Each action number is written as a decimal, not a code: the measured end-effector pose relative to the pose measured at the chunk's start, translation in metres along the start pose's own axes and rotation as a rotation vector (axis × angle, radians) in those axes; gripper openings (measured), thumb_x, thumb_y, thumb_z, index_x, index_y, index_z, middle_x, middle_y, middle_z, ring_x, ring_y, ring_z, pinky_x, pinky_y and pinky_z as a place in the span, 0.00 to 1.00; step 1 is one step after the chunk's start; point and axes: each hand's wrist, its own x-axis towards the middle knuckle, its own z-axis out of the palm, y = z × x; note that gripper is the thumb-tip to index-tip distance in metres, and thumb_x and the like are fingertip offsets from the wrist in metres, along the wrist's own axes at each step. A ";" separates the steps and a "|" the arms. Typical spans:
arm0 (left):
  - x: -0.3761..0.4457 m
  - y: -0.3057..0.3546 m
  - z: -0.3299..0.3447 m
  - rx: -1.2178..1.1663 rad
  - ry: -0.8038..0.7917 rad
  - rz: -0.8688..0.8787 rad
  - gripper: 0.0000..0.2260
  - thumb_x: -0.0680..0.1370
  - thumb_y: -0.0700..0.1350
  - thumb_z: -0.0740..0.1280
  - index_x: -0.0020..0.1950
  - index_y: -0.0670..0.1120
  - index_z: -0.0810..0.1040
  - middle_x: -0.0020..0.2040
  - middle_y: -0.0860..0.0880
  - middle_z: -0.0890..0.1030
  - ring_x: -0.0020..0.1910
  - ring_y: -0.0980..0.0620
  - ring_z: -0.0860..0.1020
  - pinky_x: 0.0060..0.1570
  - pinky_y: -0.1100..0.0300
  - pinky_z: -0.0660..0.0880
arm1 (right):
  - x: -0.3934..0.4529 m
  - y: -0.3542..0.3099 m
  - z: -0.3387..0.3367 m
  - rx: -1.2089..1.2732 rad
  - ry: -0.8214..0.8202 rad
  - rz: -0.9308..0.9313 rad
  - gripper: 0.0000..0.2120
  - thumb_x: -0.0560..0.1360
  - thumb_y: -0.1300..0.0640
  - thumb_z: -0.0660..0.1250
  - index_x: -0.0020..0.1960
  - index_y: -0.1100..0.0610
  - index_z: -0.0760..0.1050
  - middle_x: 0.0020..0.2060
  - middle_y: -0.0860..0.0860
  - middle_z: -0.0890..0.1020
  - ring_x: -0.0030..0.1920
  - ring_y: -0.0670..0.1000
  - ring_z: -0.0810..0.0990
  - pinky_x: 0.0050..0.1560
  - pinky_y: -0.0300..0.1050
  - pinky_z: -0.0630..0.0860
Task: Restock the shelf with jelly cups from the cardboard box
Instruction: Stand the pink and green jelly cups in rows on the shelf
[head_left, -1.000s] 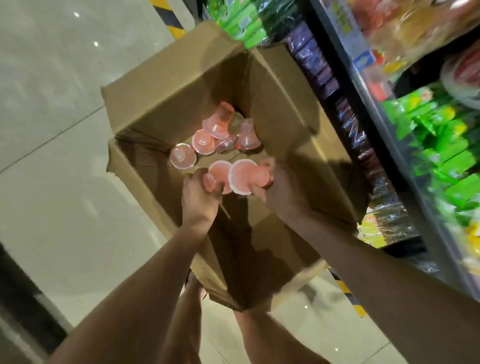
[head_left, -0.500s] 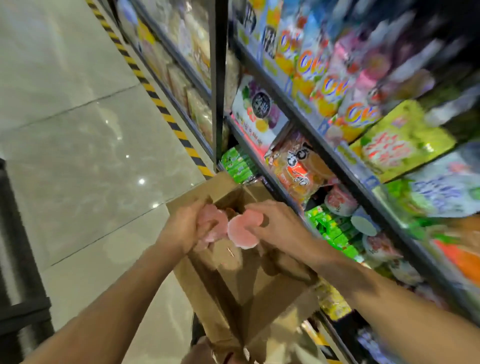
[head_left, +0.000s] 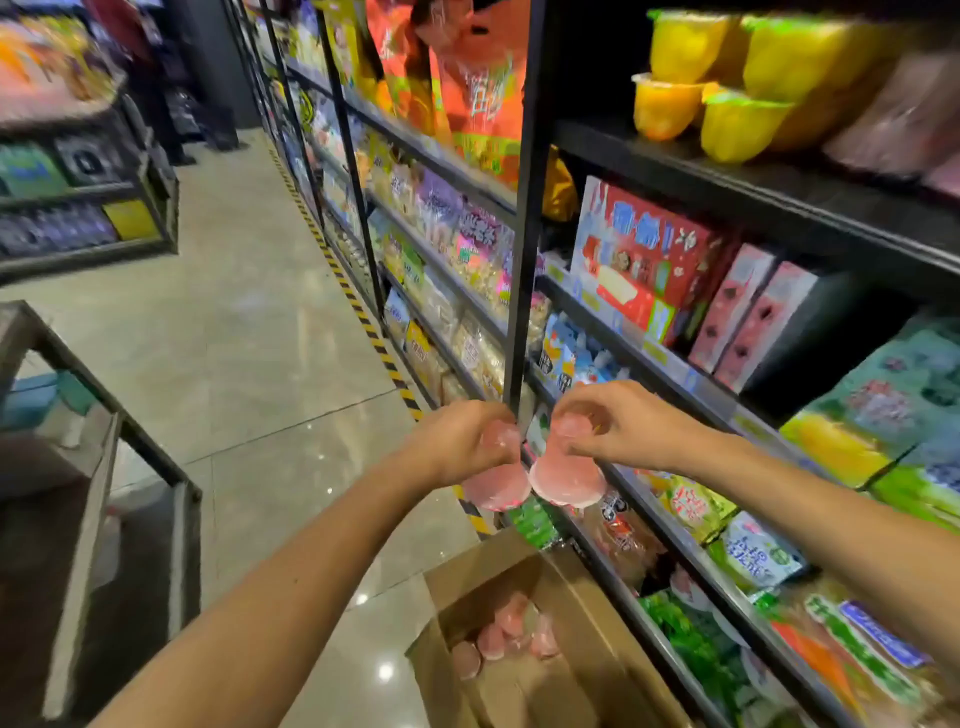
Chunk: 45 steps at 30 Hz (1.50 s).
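1. The left hand (head_left: 457, 441) grasps a pink jelly cup (head_left: 496, 486) from above – fingers curled over its narrow end, the wide sealed face hanging down and tilted toward the camera.
2. The right hand (head_left: 618, 431) grasps a second pink jelly cup (head_left: 567, 480) the same way, thumb and fingers wrapped round the narrow end, knuckles up, wrist bent slightly down.
3. The two cups sit side by side, their wide rims touching or nearly so, in front of a black upright post (head_left: 524, 208) of the shelving.
4. Both forearms reach forward and up from the near edge, the left one from the lower left, the right one from the right, so that the hands meet in the middle.
5. Below the hands, near the bottom edge, stands the open cardboard box (head_left: 587, 613) on the tiled floor – more pink jelly cups (head_left: 504, 634) lie in it.
6. To the right runs the shelf (head_left: 779, 192), its upper board carrying yellow and orange cups (head_left: 717, 98); lower boards hold red and pink cartons and green packets.
7. At the far left stands another rack, blurred.
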 end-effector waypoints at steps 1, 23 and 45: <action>0.002 0.008 -0.026 0.040 -0.003 0.023 0.21 0.71 0.61 0.65 0.61 0.53 0.77 0.53 0.51 0.81 0.52 0.48 0.79 0.46 0.50 0.77 | -0.003 -0.012 -0.022 -0.002 0.012 -0.007 0.15 0.70 0.44 0.73 0.55 0.46 0.80 0.46 0.44 0.84 0.45 0.44 0.81 0.48 0.49 0.78; 0.063 0.151 -0.257 0.119 0.296 0.281 0.21 0.68 0.62 0.69 0.56 0.54 0.79 0.46 0.55 0.79 0.43 0.52 0.78 0.44 0.51 0.78 | -0.058 -0.121 -0.257 -0.059 0.393 0.076 0.14 0.70 0.49 0.76 0.54 0.53 0.85 0.44 0.50 0.86 0.45 0.47 0.83 0.47 0.45 0.80; 0.038 0.442 -0.146 -0.179 -0.022 0.934 0.21 0.63 0.64 0.66 0.51 0.55 0.81 0.48 0.53 0.83 0.49 0.49 0.80 0.50 0.49 0.78 | -0.398 -0.132 -0.265 -0.105 0.790 0.888 0.10 0.70 0.51 0.75 0.51 0.51 0.86 0.40 0.44 0.86 0.43 0.37 0.83 0.41 0.31 0.76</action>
